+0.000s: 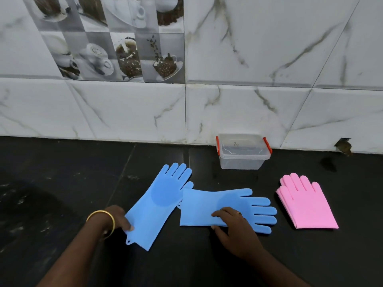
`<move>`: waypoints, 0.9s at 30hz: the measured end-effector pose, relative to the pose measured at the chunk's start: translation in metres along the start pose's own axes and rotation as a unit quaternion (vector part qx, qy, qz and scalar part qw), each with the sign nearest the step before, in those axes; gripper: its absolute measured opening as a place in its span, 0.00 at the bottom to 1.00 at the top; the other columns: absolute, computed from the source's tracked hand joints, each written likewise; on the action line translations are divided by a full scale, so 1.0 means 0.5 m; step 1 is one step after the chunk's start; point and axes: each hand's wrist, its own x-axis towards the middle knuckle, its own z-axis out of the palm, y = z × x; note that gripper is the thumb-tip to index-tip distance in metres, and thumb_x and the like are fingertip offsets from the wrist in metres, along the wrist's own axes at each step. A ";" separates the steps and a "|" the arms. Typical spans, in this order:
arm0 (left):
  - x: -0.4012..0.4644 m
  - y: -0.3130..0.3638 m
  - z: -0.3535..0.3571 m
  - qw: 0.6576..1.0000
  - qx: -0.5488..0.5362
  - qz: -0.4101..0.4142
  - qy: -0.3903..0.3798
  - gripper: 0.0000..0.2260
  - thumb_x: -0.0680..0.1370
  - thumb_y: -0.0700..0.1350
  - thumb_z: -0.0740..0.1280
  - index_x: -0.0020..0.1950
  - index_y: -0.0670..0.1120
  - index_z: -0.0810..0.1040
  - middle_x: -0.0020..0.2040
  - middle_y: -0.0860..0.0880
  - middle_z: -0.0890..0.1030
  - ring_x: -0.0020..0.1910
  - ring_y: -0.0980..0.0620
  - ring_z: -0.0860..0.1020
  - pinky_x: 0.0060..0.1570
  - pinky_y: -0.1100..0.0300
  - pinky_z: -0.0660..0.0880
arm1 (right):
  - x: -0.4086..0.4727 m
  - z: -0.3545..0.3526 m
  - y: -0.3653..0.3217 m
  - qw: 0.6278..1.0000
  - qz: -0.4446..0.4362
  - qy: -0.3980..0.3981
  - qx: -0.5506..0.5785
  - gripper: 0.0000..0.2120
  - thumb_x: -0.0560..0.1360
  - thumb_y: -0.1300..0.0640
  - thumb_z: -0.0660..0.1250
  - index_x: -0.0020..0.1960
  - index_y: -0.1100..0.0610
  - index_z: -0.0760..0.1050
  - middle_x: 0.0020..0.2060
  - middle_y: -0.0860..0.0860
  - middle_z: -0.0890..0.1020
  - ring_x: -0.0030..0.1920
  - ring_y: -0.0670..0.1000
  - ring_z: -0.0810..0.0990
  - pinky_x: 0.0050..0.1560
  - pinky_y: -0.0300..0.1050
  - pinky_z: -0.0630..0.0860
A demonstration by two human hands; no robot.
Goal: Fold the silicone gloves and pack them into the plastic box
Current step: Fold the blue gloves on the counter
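Two blue silicone gloves lie flat on the black counter. The left blue glove (159, 201) points up toward the wall, and my left hand (119, 219) pinches its cuff edge. The right blue glove (209, 206) lies sideways with fingers pointing right, its cuff over the first glove's thumb. My right hand (232, 222) grips its lower edge, fingers on top and thumb at the edge. A pink pair of gloves (306, 204) lies stacked at the right. The clear plastic box (242, 154) with red clips stands by the wall with its lid on.
The black counter (62, 183) ends at a marble-tiled wall (248, 110). A small broken hole in the wall's base (344, 145) shows at the far right. Bare counter lies to the left and in front of the gloves.
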 end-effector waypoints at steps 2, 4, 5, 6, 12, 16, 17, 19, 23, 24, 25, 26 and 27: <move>-0.013 0.006 -0.010 0.994 -0.101 0.043 0.025 0.09 0.68 0.37 0.75 0.44 0.41 0.79 0.39 0.43 0.80 0.35 0.48 0.78 0.32 0.60 0.72 | 0.011 0.001 -0.020 0.996 0.028 -0.053 0.068 0.13 0.74 0.43 0.68 0.58 0.38 0.73 0.56 0.36 0.74 0.52 0.41 0.76 0.53 0.33 0.74; -0.027 0.030 -0.026 0.972 -0.181 0.109 0.098 0.06 0.69 0.31 0.71 0.40 0.41 0.77 0.33 0.43 0.78 0.31 0.47 0.76 0.33 0.58 0.72 | 0.023 0.002 -0.044 0.982 0.051 -0.119 0.139 0.11 0.73 0.44 0.71 0.54 0.40 0.76 0.53 0.37 0.77 0.50 0.41 0.78 0.52 0.33 0.75; -0.035 0.049 -0.039 0.962 -0.182 0.147 0.138 0.07 0.69 0.31 0.70 0.38 0.42 0.77 0.34 0.43 0.78 0.33 0.47 0.76 0.36 0.56 0.73 | 0.030 0.001 -0.059 0.971 0.058 -0.145 0.180 0.10 0.72 0.45 0.72 0.52 0.42 0.78 0.52 0.38 0.79 0.50 0.40 0.79 0.53 0.34 0.76; -0.045 0.070 -0.053 0.954 -0.171 0.182 0.167 0.08 0.70 0.31 0.69 0.38 0.44 0.76 0.34 0.45 0.78 0.35 0.47 0.76 0.37 0.55 0.74 | 0.037 -0.001 -0.074 0.958 0.065 -0.166 0.223 0.10 0.71 0.45 0.73 0.51 0.44 0.79 0.50 0.39 0.81 0.50 0.39 0.80 0.52 0.35 0.76; -0.106 0.241 -0.170 0.929 -0.041 0.286 0.233 0.03 0.78 0.43 0.62 0.49 0.50 0.69 0.41 0.46 0.79 0.21 0.51 0.80 0.31 0.51 0.80 | 0.101 -0.040 -0.176 0.880 0.086 -0.220 0.413 0.13 0.72 0.47 0.72 0.55 0.48 0.81 0.52 0.49 0.85 0.50 0.47 0.84 0.46 0.38 0.78; -0.174 0.364 -0.253 0.915 0.012 0.341 0.216 0.08 0.78 0.41 0.64 0.55 0.51 0.71 0.46 0.41 0.82 0.35 0.44 0.84 0.41 0.47 0.83 | 0.168 -0.081 -0.234 0.850 0.044 -0.233 0.471 0.17 0.75 0.51 0.70 0.63 0.48 0.77 0.59 0.47 0.83 0.58 0.49 0.83 0.58 0.46 0.78; -0.194 0.392 -0.272 0.903 0.056 0.358 0.229 0.10 0.77 0.41 0.66 0.57 0.51 0.72 0.50 0.41 0.82 0.38 0.45 0.82 0.43 0.51 0.81 | 0.187 -0.092 -0.247 0.843 0.031 -0.233 0.485 0.17 0.76 0.54 0.69 0.65 0.49 0.76 0.60 0.47 0.82 0.59 0.49 0.82 0.60 0.48 0.77; -0.237 0.437 -0.297 0.872 0.159 0.384 0.259 0.13 0.76 0.42 0.68 0.60 0.51 0.74 0.52 0.45 0.80 0.43 0.48 0.77 0.44 0.56 0.74 | 0.220 -0.109 -0.270 0.829 0.008 -0.230 0.510 0.20 0.77 0.58 0.67 0.68 0.50 0.74 0.63 0.47 0.80 0.61 0.50 0.81 0.62 0.49 0.76; -0.324 0.504 -0.319 0.834 0.229 0.422 0.273 0.09 0.78 0.44 0.65 0.58 0.51 0.76 0.42 0.53 0.74 0.45 0.50 0.78 0.50 0.55 0.76 | 0.279 -0.142 -0.295 0.800 -0.004 -0.205 0.565 0.20 0.77 0.58 0.68 0.68 0.48 0.73 0.65 0.48 0.78 0.64 0.52 0.78 0.64 0.51 0.74; -0.341 0.516 -0.321 0.823 0.237 0.435 0.278 0.08 0.78 0.45 0.65 0.57 0.50 0.77 0.42 0.54 0.73 0.46 0.50 0.78 0.52 0.55 0.76 | 0.292 -0.150 -0.295 0.787 0.000 -0.193 0.586 0.20 0.77 0.58 0.68 0.68 0.48 0.73 0.65 0.49 0.78 0.64 0.53 0.78 0.64 0.53 0.74; -0.354 0.527 -0.323 0.812 0.244 0.449 0.281 0.08 0.78 0.45 0.65 0.57 0.49 0.77 0.43 0.53 0.74 0.46 0.51 0.78 0.53 0.55 0.76 | 0.302 -0.158 -0.294 0.771 0.003 -0.182 0.611 0.20 0.77 0.58 0.68 0.68 0.48 0.72 0.66 0.50 0.78 0.65 0.53 0.78 0.65 0.54 0.74; -0.366 0.534 -0.324 0.801 0.250 0.462 0.287 0.08 0.78 0.45 0.66 0.56 0.47 0.78 0.44 0.53 0.74 0.46 0.52 0.76 0.53 0.55 0.75 | 0.309 -0.166 -0.290 0.752 0.005 -0.171 0.636 0.21 0.77 0.58 0.68 0.69 0.48 0.71 0.66 0.51 0.77 0.65 0.54 0.77 0.65 0.55 0.73; -0.377 0.540 -0.323 0.790 0.253 0.476 0.293 0.08 0.78 0.45 0.66 0.56 0.47 0.79 0.44 0.53 0.74 0.46 0.52 0.75 0.53 0.55 0.74 | 0.312 -0.174 -0.284 0.734 0.006 -0.159 0.660 0.23 0.77 0.57 0.68 0.70 0.48 0.70 0.67 0.51 0.76 0.66 0.55 0.75 0.66 0.55 0.72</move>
